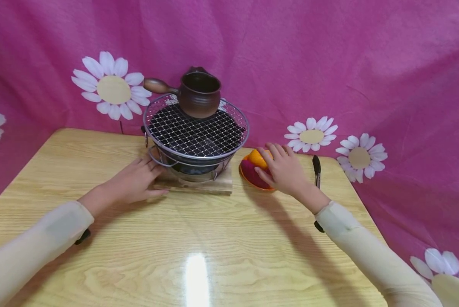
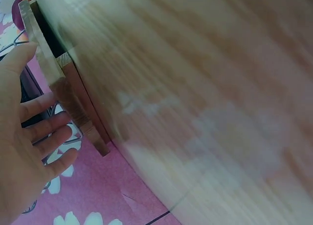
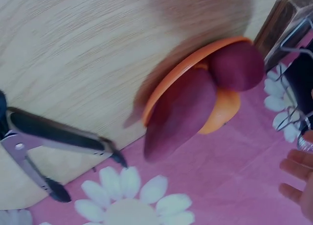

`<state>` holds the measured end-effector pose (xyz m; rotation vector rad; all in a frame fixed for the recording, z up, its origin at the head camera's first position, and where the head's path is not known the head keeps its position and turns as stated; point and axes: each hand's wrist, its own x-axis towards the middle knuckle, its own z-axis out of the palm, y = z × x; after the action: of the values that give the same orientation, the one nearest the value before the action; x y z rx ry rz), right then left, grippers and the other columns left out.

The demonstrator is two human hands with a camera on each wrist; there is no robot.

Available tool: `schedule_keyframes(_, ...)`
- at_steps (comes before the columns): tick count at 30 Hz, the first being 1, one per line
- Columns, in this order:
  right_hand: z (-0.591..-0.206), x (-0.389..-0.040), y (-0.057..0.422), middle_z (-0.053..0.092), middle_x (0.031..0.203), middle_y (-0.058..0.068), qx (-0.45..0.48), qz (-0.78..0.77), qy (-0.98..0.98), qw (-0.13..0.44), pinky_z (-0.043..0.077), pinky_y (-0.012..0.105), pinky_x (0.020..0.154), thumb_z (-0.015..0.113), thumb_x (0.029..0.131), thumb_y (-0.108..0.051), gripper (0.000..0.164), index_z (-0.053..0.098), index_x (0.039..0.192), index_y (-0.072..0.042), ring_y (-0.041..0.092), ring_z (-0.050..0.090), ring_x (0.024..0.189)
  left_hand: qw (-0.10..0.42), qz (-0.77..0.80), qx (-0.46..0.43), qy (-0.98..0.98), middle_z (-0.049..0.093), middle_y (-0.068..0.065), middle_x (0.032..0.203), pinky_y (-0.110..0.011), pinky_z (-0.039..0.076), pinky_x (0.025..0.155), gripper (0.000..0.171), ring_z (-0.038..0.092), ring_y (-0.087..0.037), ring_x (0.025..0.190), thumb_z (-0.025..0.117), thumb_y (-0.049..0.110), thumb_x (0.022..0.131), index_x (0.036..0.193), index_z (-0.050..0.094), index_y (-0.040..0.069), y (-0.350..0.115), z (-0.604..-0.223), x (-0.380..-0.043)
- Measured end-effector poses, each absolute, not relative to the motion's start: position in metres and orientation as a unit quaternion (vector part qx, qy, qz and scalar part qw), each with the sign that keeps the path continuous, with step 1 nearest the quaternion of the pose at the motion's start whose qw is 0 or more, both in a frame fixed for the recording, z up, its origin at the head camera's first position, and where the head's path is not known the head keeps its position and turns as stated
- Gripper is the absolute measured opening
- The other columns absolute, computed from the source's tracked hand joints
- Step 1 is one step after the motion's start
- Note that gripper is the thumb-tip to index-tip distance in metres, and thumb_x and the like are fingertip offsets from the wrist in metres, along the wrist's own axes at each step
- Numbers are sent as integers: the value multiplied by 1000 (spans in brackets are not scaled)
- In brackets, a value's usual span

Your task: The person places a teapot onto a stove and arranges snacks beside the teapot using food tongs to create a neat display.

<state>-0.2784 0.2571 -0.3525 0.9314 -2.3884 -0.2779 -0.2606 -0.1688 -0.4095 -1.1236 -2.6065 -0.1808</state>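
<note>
My left hand (image 1: 139,179) is at the left end of a wooden board (image 1: 214,187), its fingers extended along the board's edge in the left wrist view. On the board stands a round tabletop grill (image 1: 196,164) topped with a wire mesh (image 1: 175,132). My right hand (image 1: 287,170) is over an orange plate (image 3: 171,76), fingers spread and gripping nothing. The plate holds purple sweet potatoes (image 3: 183,112) and an orange fruit (image 3: 222,110), which the hand partly covers in the head view.
A brown clay pot (image 1: 200,96) with a side handle sits at the back of the mesh. Black-handled tongs (image 3: 58,132) lie right of the plate, near the table's edge. Behind the wooden table (image 1: 137,256) hangs a pink cloth (image 1: 291,64) with white flowers.
</note>
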Motion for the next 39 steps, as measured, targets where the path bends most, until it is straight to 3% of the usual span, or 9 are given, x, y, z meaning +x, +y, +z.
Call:
schedule_keyframes(7,-353,-282,281,56,127,28,281,-71,-895,340,41,58,100,57,95,-38,56,53,135,0,44,55,117,163,-66,-409,-896,44,-31,153,-62,26,119,63,34,-50,146,75,42,89,132,61,-1,-169,-416,-261)
schedule_keyframes(15,-364,-291,309,56,122,29,192,-22,-899,393,42,60,94,58,93,-37,53,52,132,-1,46,55,110,191,-48,-423,-885,62,-26,131,-61,40,109,44,55,-46,127,76,31,89,119,66,0,-166,-417,-261)
schedule_keyframes(24,-369,-290,330,49,125,30,107,27,-940,323,36,60,96,55,97,-40,56,47,137,-2,48,45,114,160,-16,-409,-898,67,-22,121,-60,43,105,34,60,-42,119,79,27,87,110,69,5,-157,-402,-258)
schedule_keyframes(32,-371,-290,343,45,126,31,58,32,-958,279,36,61,95,54,97,-42,59,43,139,-2,50,43,117,162,8,-394,-905,64,-22,121,-65,38,106,37,56,-46,119,77,23,87,116,64,4,-154,-407,-253)
schedule_keyframes(39,-369,-291,349,34,142,36,12,32,-986,164,30,68,106,53,100,-46,70,31,148,0,53,33,131,148,-9,-389,-909,57,-27,129,-67,34,109,34,46,-51,128,68,16,92,121,59,1,-152,-410,-250)
